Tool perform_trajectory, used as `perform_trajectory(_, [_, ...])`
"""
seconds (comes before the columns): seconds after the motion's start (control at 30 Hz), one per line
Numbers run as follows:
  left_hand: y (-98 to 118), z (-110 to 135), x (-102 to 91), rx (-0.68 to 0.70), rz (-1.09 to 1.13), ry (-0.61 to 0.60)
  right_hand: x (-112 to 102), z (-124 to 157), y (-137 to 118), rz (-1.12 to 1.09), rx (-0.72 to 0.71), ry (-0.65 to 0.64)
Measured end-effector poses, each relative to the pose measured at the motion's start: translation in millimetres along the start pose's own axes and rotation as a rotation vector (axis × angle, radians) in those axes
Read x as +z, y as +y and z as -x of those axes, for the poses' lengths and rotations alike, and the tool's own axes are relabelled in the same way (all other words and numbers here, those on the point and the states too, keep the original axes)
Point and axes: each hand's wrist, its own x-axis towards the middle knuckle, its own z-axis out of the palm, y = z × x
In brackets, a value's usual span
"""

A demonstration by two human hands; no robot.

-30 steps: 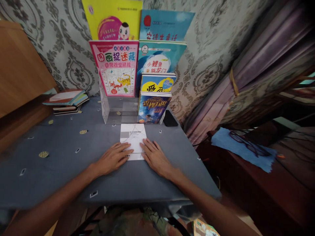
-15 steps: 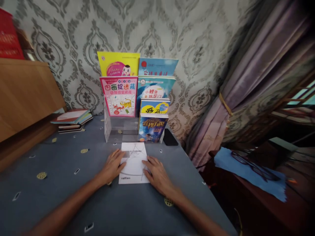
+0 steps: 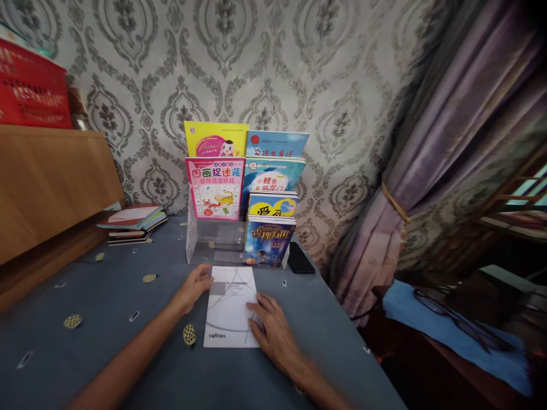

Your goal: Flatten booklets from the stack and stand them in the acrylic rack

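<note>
A white booklet (image 3: 232, 310) with thin grey curved lines, a grey square and "valli" at its lower left lies flat on the table. My left hand (image 3: 194, 289) is at the booklet's upper left edge, thumb and fingers apart, fingertips touching or just beside it. Across the lower right edge rests my right hand (image 3: 273, 330), fingers stretched out over the cover. Just behind the booklet stands a clear acrylic display rack (image 3: 222, 232). It bears a pink picture book (image 3: 216, 188), a yellow book (image 3: 213, 136) and, in its right column, several others, with a blue book (image 3: 269, 242) lowest.
A black phone (image 3: 301, 259) lies right of the rack. At the back left is a stack of books (image 3: 134, 219) beside a wooden cabinet (image 3: 55, 182) bearing a red basket (image 3: 34, 85). Glasses (image 3: 453, 316) rest on a blue cloth (image 3: 405, 310) at right, near a curtain (image 3: 371, 250).
My left hand has slid off the booklet's cover toward its upper left edge. My right hand stays on the right side, slightly lower on the cover. The camera view has tilted up and shifted left.
</note>
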Motion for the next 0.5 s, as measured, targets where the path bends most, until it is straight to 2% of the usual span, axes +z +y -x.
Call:
perform_trajectory(0.1, [3.5,-2.0,-7.8,-0.108,0.137,0.003,7.7,2.5,6.7,-0.002,-0.045,0.076])
perform_trajectory(0.23, [4.6,7.9,-7.6,-0.198,0.187,-0.215,17.2,5.1,11.9,-0.015,-0.11,0.111])
perform_trajectory(0.3, [5.4,14.0,-3.9,-0.204,0.183,-0.274,22.4,5.9,14.6,-0.042,-0.127,0.133])
perform_trajectory(0.4, [8.4,19.9,0.1,-0.181,0.213,-0.276,28.7,3.7,20.4,-0.117,-0.115,0.169])
perform_trajectory(0.5, [13.5,21.5,1.0,-0.148,0.278,-0.263,29.8,-7.2,25.2,-0.258,-0.045,0.197])
